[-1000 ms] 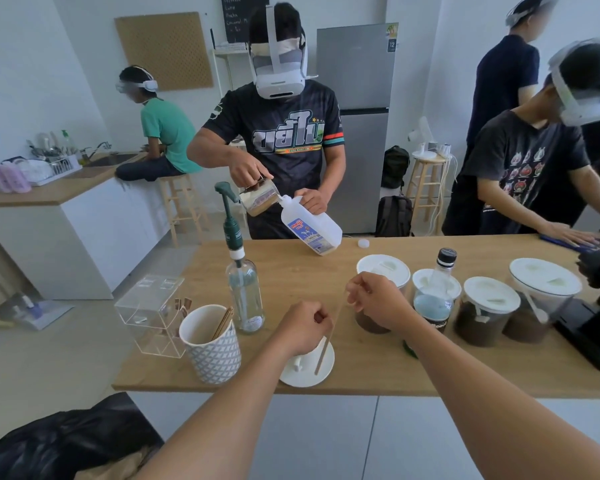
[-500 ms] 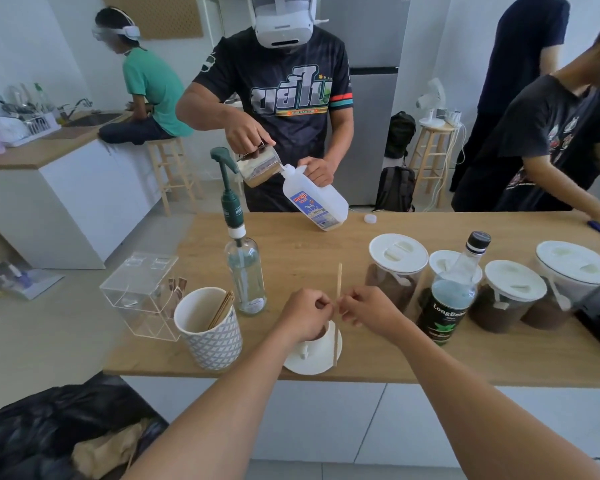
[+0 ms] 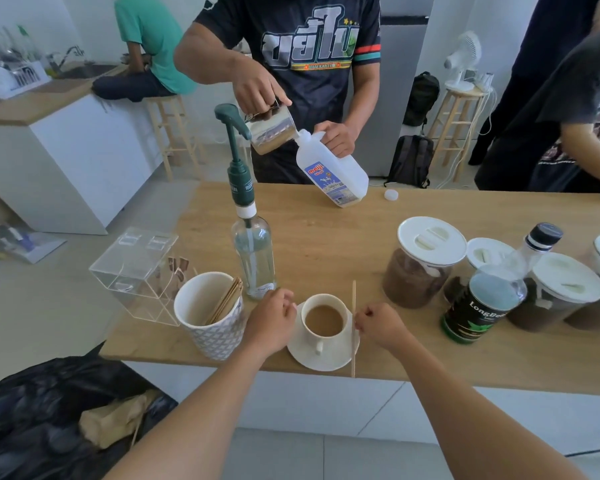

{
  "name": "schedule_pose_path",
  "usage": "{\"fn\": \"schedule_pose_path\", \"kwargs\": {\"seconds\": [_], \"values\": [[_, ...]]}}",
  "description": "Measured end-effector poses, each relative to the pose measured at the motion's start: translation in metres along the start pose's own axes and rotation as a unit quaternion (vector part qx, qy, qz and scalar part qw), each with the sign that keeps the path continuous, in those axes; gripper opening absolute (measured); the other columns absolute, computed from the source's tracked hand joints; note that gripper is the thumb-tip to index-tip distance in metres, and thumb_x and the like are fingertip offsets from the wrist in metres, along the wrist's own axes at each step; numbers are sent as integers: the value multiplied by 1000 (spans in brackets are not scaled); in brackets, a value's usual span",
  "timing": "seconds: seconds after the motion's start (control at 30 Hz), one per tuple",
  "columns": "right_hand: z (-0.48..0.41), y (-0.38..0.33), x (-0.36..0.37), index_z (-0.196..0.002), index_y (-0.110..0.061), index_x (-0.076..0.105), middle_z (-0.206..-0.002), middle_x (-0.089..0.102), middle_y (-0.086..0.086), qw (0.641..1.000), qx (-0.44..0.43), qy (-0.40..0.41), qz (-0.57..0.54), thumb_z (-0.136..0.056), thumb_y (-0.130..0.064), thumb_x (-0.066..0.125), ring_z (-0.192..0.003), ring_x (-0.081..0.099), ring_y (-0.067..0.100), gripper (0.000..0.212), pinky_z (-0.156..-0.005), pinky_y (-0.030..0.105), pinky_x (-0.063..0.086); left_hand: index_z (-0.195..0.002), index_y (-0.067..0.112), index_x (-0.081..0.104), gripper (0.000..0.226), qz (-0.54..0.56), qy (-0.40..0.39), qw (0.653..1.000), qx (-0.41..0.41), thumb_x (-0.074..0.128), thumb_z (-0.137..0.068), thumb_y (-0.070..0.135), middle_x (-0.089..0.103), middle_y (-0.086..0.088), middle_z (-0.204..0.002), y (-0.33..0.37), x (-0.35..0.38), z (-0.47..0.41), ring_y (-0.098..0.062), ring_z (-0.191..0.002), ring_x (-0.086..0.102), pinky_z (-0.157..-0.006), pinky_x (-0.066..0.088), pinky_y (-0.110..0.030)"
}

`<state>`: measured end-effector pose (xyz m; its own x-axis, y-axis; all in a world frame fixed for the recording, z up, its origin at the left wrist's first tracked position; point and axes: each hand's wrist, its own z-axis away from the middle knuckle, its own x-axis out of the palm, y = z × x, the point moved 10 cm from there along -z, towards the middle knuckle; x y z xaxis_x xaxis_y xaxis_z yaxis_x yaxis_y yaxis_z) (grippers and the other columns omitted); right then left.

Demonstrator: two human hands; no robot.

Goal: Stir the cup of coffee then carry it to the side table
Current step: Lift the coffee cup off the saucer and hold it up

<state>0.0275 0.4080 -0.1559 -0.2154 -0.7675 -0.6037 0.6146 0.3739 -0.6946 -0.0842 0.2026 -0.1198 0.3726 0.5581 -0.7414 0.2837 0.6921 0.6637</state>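
Right hand (image 3: 378,325) pinching stirrer (image 3: 353,327) beside coffee cup (image 3: 323,318); left hand (image 3: 274,320) seemingly curled empty, patterned cup (image 3: 206,317) alongside.

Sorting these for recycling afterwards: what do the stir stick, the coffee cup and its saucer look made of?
The stir stick looks like thin unfinished wood: pale tan, flat, matte. The coffee cup and saucer appear to be glazed ceramic: off-white, smooth, softly shiny, with thick rims. Melamine can't be ruled out.

Both bare forearms reach forward, converging; the left hand (image 3: 272,320) is loosely curled, knuckles up; the right hand (image 3: 378,325) pinches with fingertips closed.
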Motion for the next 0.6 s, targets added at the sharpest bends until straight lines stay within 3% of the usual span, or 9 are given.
{"fn": "schedule_pose_path", "kwargs": {"seconds": [0.1,0.2,0.33,0.6], "values": [[-10,10,15,-63,-11,58,-67,63,4,1000,16,-7,11,-89,-14,55,-65,56,22,26,-63,33,50,-130,19,56,32,-7,-14,1000,-13,44,-101,27,60,0,-128,-16,12,-1,-18,-113,59,-97,48,-36],[-15,12,20,-61,-14,51,-64,57,1,999,19,-4,30,-92,-20,56,-61,50,19,32,-51,26,39,-131,19,55,33,-22,-16,1000,-13,41,-103,26,58,1,-132,-22,17,-3,-19,-119,56,-96,45,-32],[-19,9,21,-66,-16,52,-65,55,-3,999,10,2,51,-94,-24,55,-68,52,20,29,-52,25,37,-132,18,55,33,-26,-25,999,-19,42,-103,26,58,2,-133,-29,24,-7,-17,-118,56,-90,41,-27],[-18,4,23,-61,-21,47,-63,53,-6,997,-17,23,70,-94,-20,53,-59,46,11,33,-49,25,34,-127,15,57,30,-21,-41,999,-22,45,-100,17,56,0,-132,-36,37,-9,-18,-118,56,-101,46,-37]]}}
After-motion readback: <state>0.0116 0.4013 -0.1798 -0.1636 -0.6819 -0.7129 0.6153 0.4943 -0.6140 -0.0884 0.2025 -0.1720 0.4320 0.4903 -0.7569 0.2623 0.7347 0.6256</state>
